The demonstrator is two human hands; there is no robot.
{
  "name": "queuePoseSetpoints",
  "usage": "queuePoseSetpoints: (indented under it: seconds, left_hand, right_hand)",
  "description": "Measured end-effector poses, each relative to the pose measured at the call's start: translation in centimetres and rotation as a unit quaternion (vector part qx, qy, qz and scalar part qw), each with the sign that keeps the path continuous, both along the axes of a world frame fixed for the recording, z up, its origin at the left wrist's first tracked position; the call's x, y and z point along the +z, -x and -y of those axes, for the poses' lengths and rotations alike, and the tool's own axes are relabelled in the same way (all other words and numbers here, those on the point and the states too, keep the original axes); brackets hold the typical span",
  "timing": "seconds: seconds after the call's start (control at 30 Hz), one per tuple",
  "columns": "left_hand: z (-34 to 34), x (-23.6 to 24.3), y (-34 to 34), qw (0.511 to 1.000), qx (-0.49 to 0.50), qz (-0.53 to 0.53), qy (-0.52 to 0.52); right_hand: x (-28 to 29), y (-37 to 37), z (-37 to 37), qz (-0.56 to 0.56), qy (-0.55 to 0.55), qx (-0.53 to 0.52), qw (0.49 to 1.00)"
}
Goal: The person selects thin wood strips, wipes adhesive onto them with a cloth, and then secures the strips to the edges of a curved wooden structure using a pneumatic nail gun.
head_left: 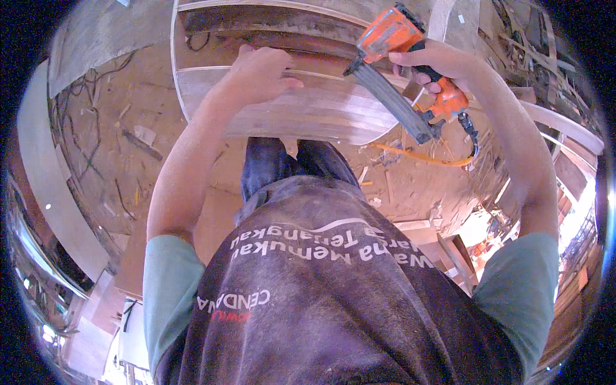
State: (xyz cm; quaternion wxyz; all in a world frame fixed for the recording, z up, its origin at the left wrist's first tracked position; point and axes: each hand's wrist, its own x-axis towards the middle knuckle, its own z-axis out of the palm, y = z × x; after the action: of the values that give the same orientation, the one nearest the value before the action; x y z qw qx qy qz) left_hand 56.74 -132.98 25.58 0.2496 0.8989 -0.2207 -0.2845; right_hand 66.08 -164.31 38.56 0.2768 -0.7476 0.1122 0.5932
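Observation:
In my right hand is an orange and black nail gun, my fingers wrapped round its grip. Its long grey magazine slants down toward the lower right, and an orange air hose trails from the handle end. A wooden frame with a curved outline and pale slatted boards lies before my legs. My left hand closes over the frame's inner rail, thumb on the near side and fingers on the far side. The nail gun's nose is above the rail, to the right of my left hand.
A brown floor holds wood scraps and dark cables. Curved wooden panels stand at the left and right. A large grey-brown board lies at the far left. More wood pieces are piled at the far right.

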Motion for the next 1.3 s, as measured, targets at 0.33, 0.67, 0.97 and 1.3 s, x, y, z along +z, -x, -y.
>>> queuePoseSetpoints:
  seconds: [0.33,0.67,0.97,1.3]
  left_hand:
    - [-4.6,2.5,1.1,0.995,0.073,0.061,-0.037]
    - [-5.2,2.0,0.6,0.997,0.067,0.024,0.008]
    - [-5.5,1.3,0.7,0.998,0.057,0.036,0.017]
    - [-6.6,0.0,1.2,0.994,0.051,0.077,0.059]
  right_hand:
    - [0.5,0.4,-3.2,0.018,-0.009,0.024,1.0]
    - [0.2,0.3,-4.2,0.0,0.001,0.029,1.0]
    - [-0.2,0.0,-4.5,0.005,0.009,0.061,0.998]
    - [0.4,-0.2,-5.5,0.019,-0.018,0.0,1.0]
